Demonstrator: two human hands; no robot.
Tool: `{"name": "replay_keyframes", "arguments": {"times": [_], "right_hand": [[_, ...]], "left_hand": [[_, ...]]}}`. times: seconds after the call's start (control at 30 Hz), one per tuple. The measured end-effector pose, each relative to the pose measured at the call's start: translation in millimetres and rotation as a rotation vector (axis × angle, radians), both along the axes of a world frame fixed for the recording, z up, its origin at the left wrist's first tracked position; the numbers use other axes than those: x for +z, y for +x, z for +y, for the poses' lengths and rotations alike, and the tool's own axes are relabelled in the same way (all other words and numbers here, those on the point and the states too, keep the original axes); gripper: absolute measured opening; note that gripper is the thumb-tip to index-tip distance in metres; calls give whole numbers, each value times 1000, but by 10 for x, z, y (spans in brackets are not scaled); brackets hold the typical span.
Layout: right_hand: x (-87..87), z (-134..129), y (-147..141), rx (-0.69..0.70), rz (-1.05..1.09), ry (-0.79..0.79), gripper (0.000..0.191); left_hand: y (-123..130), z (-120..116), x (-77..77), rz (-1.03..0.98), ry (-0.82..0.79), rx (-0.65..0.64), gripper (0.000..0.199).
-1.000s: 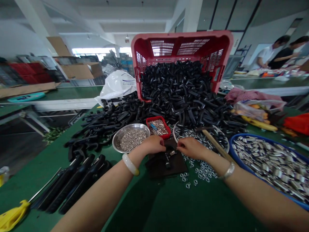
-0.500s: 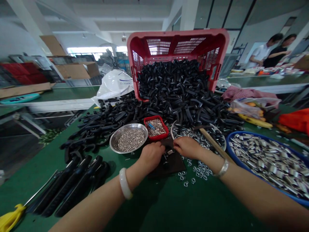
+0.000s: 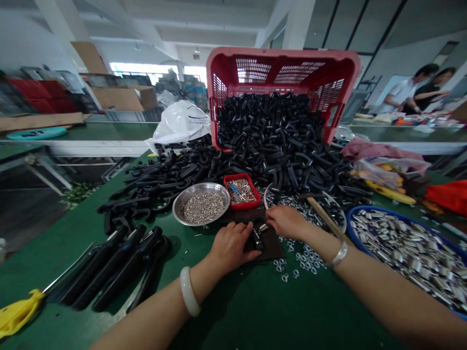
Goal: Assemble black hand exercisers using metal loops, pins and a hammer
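White concrete pillars (image 3: 297, 24) and bright far windows (image 3: 146, 68) beyond stacked cardboard boxes (image 3: 126, 98)

From my remote seat, the curved handle pieces (image 3: 270, 136) read as matt black plastic, the crate (image 3: 280, 61) as smooth red plastic, the round dish (image 3: 184, 206) as polished steel, the bag (image 3: 178, 124) as glossy white plastic, the stick (image 3: 324, 214) as bare pale wood

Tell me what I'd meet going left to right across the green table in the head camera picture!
yellow-handled tool, long black handles, steel dish of tiny rings, left hand, right hand, blue tray of metal pieces
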State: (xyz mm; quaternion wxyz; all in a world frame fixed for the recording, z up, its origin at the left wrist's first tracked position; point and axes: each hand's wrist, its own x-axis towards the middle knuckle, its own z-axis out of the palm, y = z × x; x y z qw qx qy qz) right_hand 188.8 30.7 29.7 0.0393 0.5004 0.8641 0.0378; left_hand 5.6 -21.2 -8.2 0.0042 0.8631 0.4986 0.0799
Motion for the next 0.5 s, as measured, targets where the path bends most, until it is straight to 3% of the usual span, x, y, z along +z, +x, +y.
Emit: {"name": "replay_keyframes", "arguments": {"times": [0.37,0.5], "right_hand": [[43,38,-67,41,-63,-10,15],[-88,-36,-67,73,-52,57,20]], "left_hand": [[1,15,-56,-27,-7,5,70],[13,17,-74,-30,7,6,70]]}}
